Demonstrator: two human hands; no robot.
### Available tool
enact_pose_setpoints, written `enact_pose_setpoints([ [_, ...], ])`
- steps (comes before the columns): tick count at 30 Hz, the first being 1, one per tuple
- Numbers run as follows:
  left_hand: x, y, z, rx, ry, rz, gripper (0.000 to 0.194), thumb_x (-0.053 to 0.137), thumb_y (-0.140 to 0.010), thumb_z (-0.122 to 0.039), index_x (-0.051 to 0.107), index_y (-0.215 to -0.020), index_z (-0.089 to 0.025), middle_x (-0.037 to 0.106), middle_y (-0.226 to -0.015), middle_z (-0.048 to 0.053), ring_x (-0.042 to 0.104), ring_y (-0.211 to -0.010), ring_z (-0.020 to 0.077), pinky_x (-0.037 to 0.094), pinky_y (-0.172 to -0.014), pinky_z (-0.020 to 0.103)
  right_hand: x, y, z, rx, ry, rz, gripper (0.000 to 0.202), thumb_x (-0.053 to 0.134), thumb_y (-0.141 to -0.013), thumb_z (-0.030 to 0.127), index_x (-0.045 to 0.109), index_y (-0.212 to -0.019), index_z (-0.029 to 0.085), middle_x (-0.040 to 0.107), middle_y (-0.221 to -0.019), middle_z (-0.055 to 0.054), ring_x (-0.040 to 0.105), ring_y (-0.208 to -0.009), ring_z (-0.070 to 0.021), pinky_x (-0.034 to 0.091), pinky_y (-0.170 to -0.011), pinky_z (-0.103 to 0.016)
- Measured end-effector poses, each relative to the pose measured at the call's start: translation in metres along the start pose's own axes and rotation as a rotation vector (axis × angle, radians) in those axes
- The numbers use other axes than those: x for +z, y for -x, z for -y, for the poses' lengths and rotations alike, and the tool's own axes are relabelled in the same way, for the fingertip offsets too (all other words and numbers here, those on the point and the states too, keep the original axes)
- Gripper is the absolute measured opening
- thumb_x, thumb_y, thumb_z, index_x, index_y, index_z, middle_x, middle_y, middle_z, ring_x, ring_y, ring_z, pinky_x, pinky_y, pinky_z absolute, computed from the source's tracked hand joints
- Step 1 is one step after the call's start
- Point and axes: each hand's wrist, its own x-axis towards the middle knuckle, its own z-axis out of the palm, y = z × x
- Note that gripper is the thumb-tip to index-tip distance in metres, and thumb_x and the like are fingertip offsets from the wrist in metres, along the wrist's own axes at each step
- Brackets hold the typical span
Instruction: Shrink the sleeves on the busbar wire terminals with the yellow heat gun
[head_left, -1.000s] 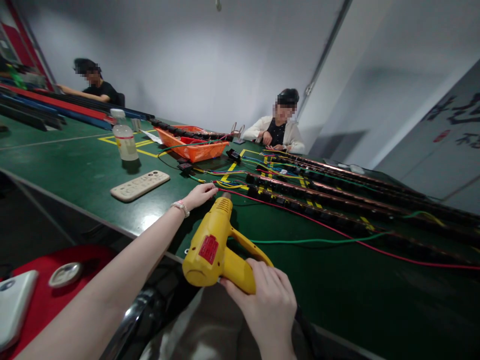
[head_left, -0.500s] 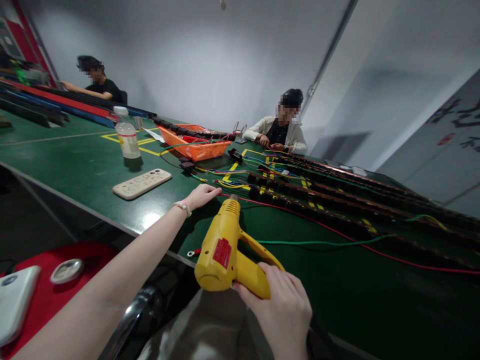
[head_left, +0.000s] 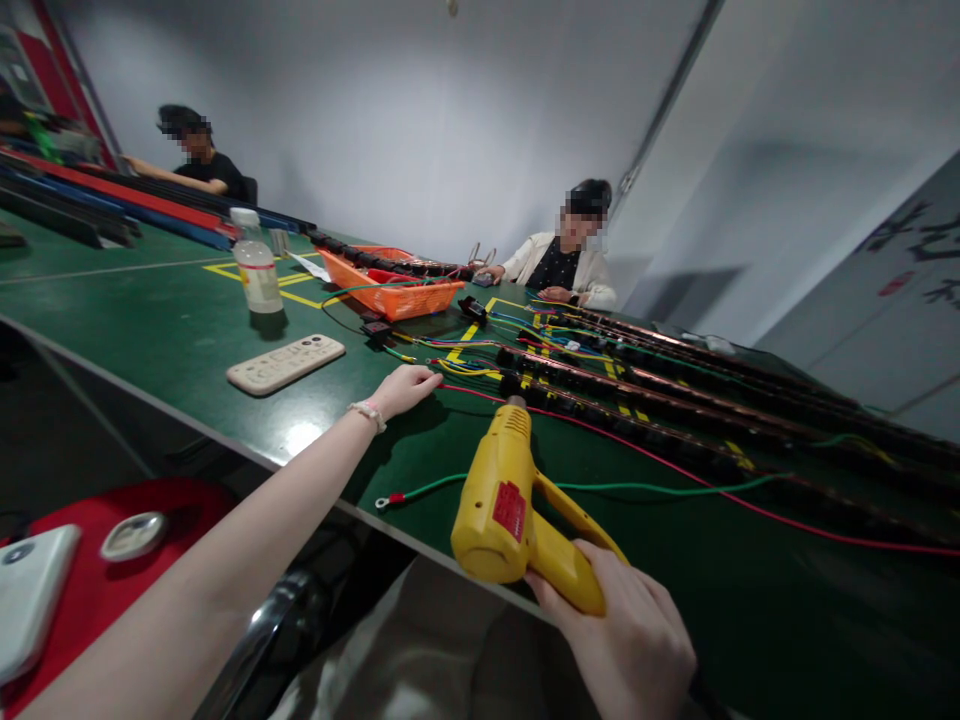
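so from my remote seat, my right hand (head_left: 634, 625) is wrapped round the grip of the yellow heat gun (head_left: 499, 510), which is up over the near edge of the bench (head_left: 172, 350), nozzle facing away from me. my left hand (head_left: 405, 390) is pinched on the end of the red wire (head_left: 637, 447), inboard of that same edge. nozzle's near the wire but off to the right of my fingertips.

progress-wise, the green wire (head_left: 637, 488) has a ring terminal (head_left: 382, 502) with a red sleeve (head_left: 397, 497) on it, lying right by the near edge. the red wire's tip is hidden in my fingers, so can't tell if it's finished or not. can't tell if the gun's running either. the yellow wires (head_left: 472, 370) past my hand lie loose, ends toward the left.
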Motion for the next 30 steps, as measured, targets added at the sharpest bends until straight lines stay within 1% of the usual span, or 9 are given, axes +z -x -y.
enact_pose_setpoints([
  [2,0.0,0.0,0.0,0.038,-0.026,-0.01,0.052,0.037,-0.086,-0.054,0.054,-0.057,-0.014,0.055,-0.068,0.004,0.047,-0.062,0.0122,0.031,-0.06,0.025,-0.002,0.001,-0.006,-0.002,0.029,-0.015,0.045,0.051,-0.082,0.058,0.062,-0.089,0.016,0.063,-0.078,-0.002,0.052,-0.072,-0.0146,0.037,-0.072,-0.027],
  [4,-0.001,0.0,-0.002,0.046,-0.041,0.002,0.053,0.037,-0.086,-0.052,0.056,-0.056,-0.014,0.057,-0.071,0.005,0.05,-0.064,0.0127,0.033,-0.063,0.025,-0.004,0.002,-0.01,-0.01,0.057,-0.015,0.045,0.051,-0.082,0.059,0.061,-0.088,0.015,0.063,-0.076,-0.002,0.052,-0.07,-0.0144,0.037,-0.071,-0.027],
  [6,-0.002,0.001,-0.004,0.017,-0.052,0.017,0.052,0.037,-0.086,-0.052,0.057,-0.056,-0.015,0.058,-0.07,0.005,0.05,-0.063,0.0129,0.033,-0.064,0.025,-0.005,0.002,-0.012,-0.008,0.084,-0.004,0.045,0.05,-0.083,0.059,0.061,-0.088,0.015,0.063,-0.076,-0.002,0.052,-0.07,-0.0144,0.037,-0.071,-0.028],
  [10,-0.002,0.001,-0.008,-0.081,-0.09,0.06,0.049,0.038,-0.085,-0.052,0.056,-0.058,-0.016,0.058,-0.063,0.003,0.049,-0.059,0.013,0.03,-0.058,0.025,-0.006,0.003,-0.009,0.004,0.104,0.011,0.046,0.047,-0.084,0.058,0.059,-0.09,0.015,0.062,-0.076,-0.003,0.051,-0.07,-0.015,0.037,-0.072,-0.029],
  [14,-0.001,-0.001,-0.007,-0.125,-0.109,0.083,0.047,0.038,-0.083,-0.054,0.057,-0.063,-0.015,0.056,-0.063,0.002,0.047,-0.058,0.0127,0.027,-0.055,0.025,-0.008,0.004,0.002,0.052,0.125,0.013,0.043,0.049,-0.084,0.056,0.058,-0.091,0.015,0.061,-0.075,-0.002,0.051,-0.07,-0.0153,0.037,-0.072,-0.03],
  [19,0.0,-0.004,-0.004,-0.121,-0.084,0.088,0.049,0.037,-0.082,-0.054,0.052,-0.056,-0.015,0.051,-0.056,0.001,0.043,-0.053,0.0115,0.025,-0.053,0.025,-0.009,0.005,0.016,0.095,0.112,0.024,0.039,0.053,-0.082,0.053,0.059,-0.09,0.015,0.061,-0.075,-0.002,0.052,-0.071,-0.0157,0.037,-0.072,-0.031],
  [22,0.0,-0.004,-0.003,-0.119,-0.059,0.089,0.048,0.038,-0.081,-0.052,0.053,-0.056,-0.015,0.053,-0.055,0.002,0.045,-0.052,0.0117,0.026,-0.053,0.025,-0.006,0.003,0.024,0.106,0.065,0.046,0.04,0.055,-0.081,0.054,0.058,-0.091,0.015,0.06,-0.075,-0.001,0.053,-0.071,-0.0151,0.037,-0.074,-0.031],
  [26,0.0,-0.003,-0.001,-0.128,-0.028,0.09,0.047,0.039,-0.081,-0.05,0.055,-0.055,-0.015,0.056,-0.055,0.003,0.048,-0.054,0.0127,0.029,-0.055,0.026,0.0,-0.003,0.038,0.093,-0.004,0.032,0.041,0.052,-0.083,0.055,0.057,-0.09,0.015,0.06,-0.075,-0.003,0.053,-0.07,-0.0147,0.036,-0.076,-0.032],
  [30,0.001,-0.003,0.001,-0.08,0.001,0.07,0.047,0.041,-0.081,-0.049,0.058,-0.054,-0.014,0.057,-0.056,0.004,0.048,-0.055,0.0125,0.03,-0.056,0.026,0.006,-0.009,0.056,0.078,-0.086,0.044,0.043,0.049,-0.084,0.056,0.057,-0.09,0.015,0.06,-0.076,-0.002,0.052,-0.072,-0.0151,0.035,-0.077,-0.033],
])
